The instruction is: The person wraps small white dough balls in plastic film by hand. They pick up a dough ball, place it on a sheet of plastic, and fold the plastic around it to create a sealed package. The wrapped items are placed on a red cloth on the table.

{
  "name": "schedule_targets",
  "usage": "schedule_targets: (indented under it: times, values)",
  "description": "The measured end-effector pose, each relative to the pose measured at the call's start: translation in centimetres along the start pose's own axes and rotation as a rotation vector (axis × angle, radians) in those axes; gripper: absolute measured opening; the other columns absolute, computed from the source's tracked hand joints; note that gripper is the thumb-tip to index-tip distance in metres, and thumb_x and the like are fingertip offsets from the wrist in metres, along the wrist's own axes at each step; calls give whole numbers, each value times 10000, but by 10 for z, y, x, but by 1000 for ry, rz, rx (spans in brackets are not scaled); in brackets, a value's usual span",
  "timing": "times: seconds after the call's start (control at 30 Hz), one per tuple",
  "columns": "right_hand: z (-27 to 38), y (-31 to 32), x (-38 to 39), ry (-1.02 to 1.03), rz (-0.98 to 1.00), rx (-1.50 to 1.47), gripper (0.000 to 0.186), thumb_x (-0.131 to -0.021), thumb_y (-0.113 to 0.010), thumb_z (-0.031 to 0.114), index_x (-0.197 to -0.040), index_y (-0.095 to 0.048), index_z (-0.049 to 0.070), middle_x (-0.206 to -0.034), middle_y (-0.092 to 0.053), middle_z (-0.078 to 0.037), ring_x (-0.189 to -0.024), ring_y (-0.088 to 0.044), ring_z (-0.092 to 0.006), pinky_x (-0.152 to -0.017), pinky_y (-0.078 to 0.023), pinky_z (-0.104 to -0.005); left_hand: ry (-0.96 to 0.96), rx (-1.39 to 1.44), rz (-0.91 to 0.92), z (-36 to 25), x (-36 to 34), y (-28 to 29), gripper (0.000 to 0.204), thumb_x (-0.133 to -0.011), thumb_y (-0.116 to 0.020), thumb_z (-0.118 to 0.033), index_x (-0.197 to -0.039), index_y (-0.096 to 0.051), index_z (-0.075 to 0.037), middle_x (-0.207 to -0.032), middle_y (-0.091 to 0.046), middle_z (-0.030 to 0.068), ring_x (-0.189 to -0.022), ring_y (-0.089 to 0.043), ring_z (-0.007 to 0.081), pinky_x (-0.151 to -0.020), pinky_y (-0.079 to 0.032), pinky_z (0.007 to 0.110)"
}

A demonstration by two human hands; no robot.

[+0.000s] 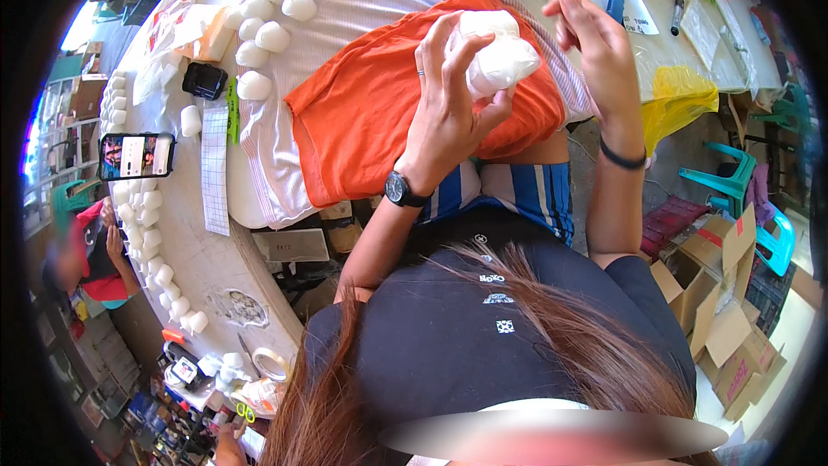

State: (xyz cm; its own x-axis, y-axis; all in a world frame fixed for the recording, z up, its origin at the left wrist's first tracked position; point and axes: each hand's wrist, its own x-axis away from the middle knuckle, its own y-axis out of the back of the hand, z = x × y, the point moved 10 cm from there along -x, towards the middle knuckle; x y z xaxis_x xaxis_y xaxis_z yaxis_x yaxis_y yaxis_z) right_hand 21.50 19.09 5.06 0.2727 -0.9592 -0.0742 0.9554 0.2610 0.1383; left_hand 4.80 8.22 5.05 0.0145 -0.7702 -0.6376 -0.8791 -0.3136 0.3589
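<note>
My left hand (pixel 442 125) is closed round a bundle of white candles (pixel 504 60), short and rounded, which seem wrapped in clear film. It holds the bundle up over an orange cloth (pixel 354 125) spread across the table edge and my lap. To the right, my right hand (pixel 597 47) is raised apart from the bundle, its fingers curled in toward the thumb. Whatever sits between those fingers, if anything, I cannot make out. Beyond the left hand, several loose white candles (pixel 299 6) stand on a striped cloth (pixel 267 142).
More candles (pixel 142 229) line the table's left side, beside a phone (pixel 136 157), a gridded ruler (pixel 215 173) and a small black tray (pixel 204 80). A yellow plastic bag (pixel 677 103) hangs at the right edge. Cardboard boxes (pixel 720 293) stand low right. Another person (pixel 95 250) sits far left.
</note>
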Motion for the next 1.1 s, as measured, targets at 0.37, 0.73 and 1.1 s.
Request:
schedule_targets:
  times: [0.37, 0.73, 1.1]
  values:
    - [73, -36, 77, 236, -124, 385, 162, -984, -655, 129, -895, -651, -7, -780, -609, -129, -663, -585, -233, -625, -455, -320, -26, -16, 7, -3, -5, -3, 689, -810, -820, -132, -1420, -526, -259, -1518, -284, 266, -1358, -412, 500, -1043, -492, 548]
    - [43, -31, 72, 120, -105, 348, 161, -976, -680, 139, -919, -665, -10, -781, -632, -145, -683, -619, -246, -646, -481, -339, 62, -81, 97, -1, -9, -5, 627, -804, -815, -136, -1356, -570, -302, -1466, -306, 248, -1350, -401, 488, -1028, -498, 544]
    - [-3, -34, 73, -18, -92, 396, 311, -1012, -650, 292, -881, -661, 11, -773, -640, -144, -689, -635, -299, -635, -483, -362, 76, -54, 112, 4, -6, -4, 637, -787, -831, -107, -1344, -578, -281, -1434, -306, 245, -1361, -394, 472, -1037, -500, 539]
